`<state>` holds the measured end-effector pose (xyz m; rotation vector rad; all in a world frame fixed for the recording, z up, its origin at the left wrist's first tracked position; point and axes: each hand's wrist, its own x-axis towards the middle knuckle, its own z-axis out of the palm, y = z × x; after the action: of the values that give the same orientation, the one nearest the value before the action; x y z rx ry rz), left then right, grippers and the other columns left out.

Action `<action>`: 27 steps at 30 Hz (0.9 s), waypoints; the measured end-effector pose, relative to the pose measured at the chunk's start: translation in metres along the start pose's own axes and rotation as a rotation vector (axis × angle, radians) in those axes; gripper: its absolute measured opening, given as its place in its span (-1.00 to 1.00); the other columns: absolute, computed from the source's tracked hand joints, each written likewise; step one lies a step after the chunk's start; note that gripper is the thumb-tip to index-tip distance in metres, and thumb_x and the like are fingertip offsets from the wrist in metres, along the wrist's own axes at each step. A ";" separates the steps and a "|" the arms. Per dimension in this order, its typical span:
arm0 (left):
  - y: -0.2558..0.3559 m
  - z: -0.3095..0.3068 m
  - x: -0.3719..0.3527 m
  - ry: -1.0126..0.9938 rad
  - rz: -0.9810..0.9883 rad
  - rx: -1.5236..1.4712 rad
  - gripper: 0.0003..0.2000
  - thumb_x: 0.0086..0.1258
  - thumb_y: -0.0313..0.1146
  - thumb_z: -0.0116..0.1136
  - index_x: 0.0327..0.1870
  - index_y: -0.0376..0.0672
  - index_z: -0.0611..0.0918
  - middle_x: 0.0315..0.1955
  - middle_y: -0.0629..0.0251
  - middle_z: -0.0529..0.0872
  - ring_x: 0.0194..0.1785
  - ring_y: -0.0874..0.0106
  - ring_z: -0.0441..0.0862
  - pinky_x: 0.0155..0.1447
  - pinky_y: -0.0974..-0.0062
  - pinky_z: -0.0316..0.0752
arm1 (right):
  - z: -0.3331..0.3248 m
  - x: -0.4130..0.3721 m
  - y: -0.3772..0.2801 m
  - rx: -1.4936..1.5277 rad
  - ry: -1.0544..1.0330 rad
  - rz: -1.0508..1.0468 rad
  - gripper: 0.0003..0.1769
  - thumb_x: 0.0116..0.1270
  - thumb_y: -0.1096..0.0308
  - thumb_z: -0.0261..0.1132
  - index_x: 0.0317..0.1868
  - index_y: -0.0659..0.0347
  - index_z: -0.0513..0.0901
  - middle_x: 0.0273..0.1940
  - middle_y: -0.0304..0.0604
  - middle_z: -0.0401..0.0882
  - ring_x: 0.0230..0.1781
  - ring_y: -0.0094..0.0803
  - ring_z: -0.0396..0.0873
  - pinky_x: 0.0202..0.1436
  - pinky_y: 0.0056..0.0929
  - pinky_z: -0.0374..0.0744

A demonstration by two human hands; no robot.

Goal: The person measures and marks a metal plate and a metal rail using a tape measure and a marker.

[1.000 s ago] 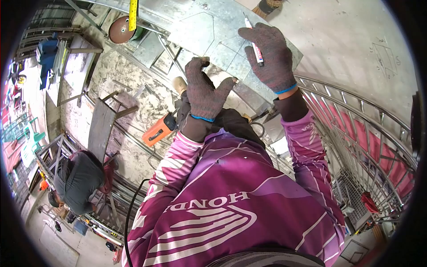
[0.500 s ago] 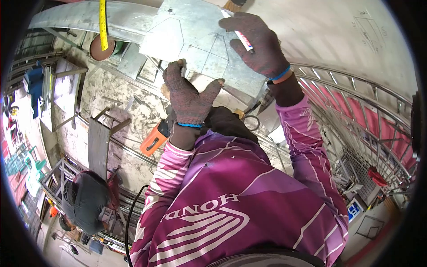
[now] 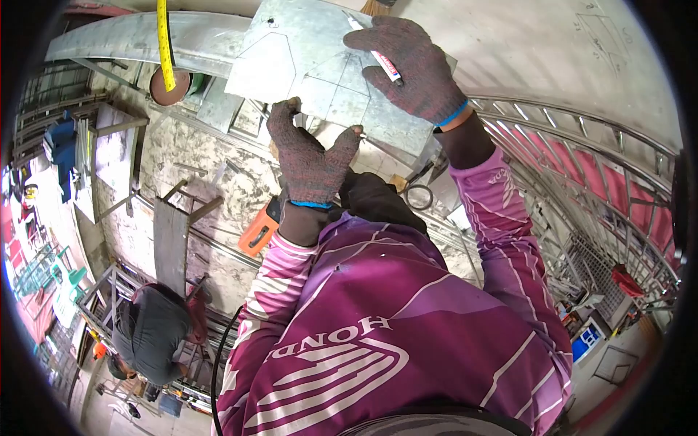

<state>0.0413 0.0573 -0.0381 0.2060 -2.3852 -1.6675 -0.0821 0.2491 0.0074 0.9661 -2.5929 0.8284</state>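
A white marker pen (image 3: 385, 65) with red lettering lies slanted across my gloved right hand (image 3: 418, 69), its narrow end pointing up and away. This hand is over the right side of a grey metal sheet (image 3: 320, 43). Dark outlines of angular shapes and crossing lines are drawn on the sheet. My left hand (image 3: 313, 156), also in a dark knit glove with a blue cuff, is at the sheet's near edge. Its thumb and fingers are spread wide, with fingertips right at that edge.
A yellow tape measure blade (image 3: 166, 51) hangs at the upper left over a long curved metal piece (image 3: 138, 40). An orange case (image 3: 258, 231) sits below my left wrist. Metal railings (image 3: 582, 145) run along the right. Another person (image 3: 149, 334) bends down at lower left.
My right hand, with the marker pen, has shifted slightly left and up. The left hand stays nearly still at the sheet's edge. The surroundings have shifted slightly in view.
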 end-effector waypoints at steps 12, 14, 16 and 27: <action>0.004 -0.003 -0.001 -0.001 -0.095 -0.071 -0.05 0.03 -0.32 0.67 0.40 -0.22 0.23 0.22 0.09 0.33 0.18 0.33 0.38 0.15 0.36 0.48 | 0.000 0.006 -0.005 -0.025 -0.052 -0.021 -0.44 0.15 0.44 0.46 0.21 -0.12 0.69 0.22 -0.31 0.67 0.35 -0.13 0.51 0.42 -0.15 0.47; 0.002 -0.002 0.001 0.016 0.021 -0.074 -0.07 0.04 -0.34 0.66 0.40 -0.21 0.23 0.21 0.09 0.33 0.12 0.36 0.40 0.10 0.39 0.49 | 0.001 0.007 -0.006 -0.032 -0.056 -0.033 -0.45 0.15 0.43 0.45 0.21 -0.11 0.69 0.23 -0.30 0.66 0.35 -0.13 0.51 0.42 -0.15 0.47; 0.007 -0.004 -0.001 0.008 -0.013 -0.046 -0.07 0.04 -0.36 0.65 0.39 -0.21 0.23 0.21 0.09 0.33 0.11 0.36 0.40 0.09 0.41 0.49 | -0.001 0.007 -0.006 -0.019 -0.058 -0.029 -0.46 0.16 0.44 0.44 0.20 -0.10 0.69 0.23 -0.29 0.66 0.34 -0.13 0.52 0.42 -0.15 0.47; 0.001 -0.006 0.000 -0.004 -0.059 -0.067 -0.02 0.03 -0.29 0.67 0.43 -0.18 0.20 0.27 0.12 0.25 0.34 0.26 0.28 0.35 0.21 0.36 | 0.009 0.011 0.003 -0.039 -0.056 -0.061 -0.50 0.26 0.22 0.44 0.23 -0.29 0.64 0.12 -0.23 0.69 0.29 -0.13 0.55 0.38 -0.02 0.49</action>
<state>0.0424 0.0525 -0.0353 0.2642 -2.3435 -1.7726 -0.0924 0.2403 0.0033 1.0658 -2.6017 0.7427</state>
